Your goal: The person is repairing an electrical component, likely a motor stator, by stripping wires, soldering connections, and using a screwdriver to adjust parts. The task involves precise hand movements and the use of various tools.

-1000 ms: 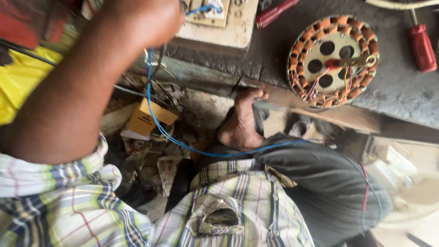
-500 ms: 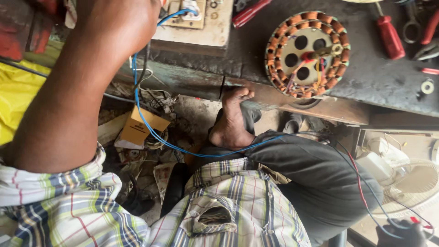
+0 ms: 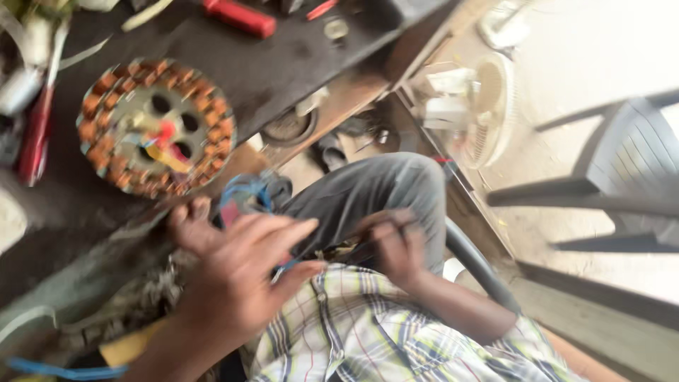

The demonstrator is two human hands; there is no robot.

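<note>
Clearly my left hand point(image 3: 240, 283) is spread open above the blue wire point(image 3: 244, 194), my right hand point(image 3: 396, 244) pinches a thin lead, which could snag the stator point(image 3: 155, 127) beyond them.

The stator point(image 3: 155, 131) shows coppery wire coils around a dull grey metal core, lying on a dark, matt, scuffed surface point(image 3: 283, 64). The screwdriver handle point(image 3: 240, 18) looks like glossy red plastic. The wire point(image 3: 244, 194) near the left hand point(image 3: 237, 279) has smooth blue plastic sheathing. The shirt point(image 3: 382, 332) is soft checked cloth; the trousers point(image 3: 375, 187) matt grey fabric. The chair point(image 3: 622, 163) at right looks like smooth grey plastic.
</note>
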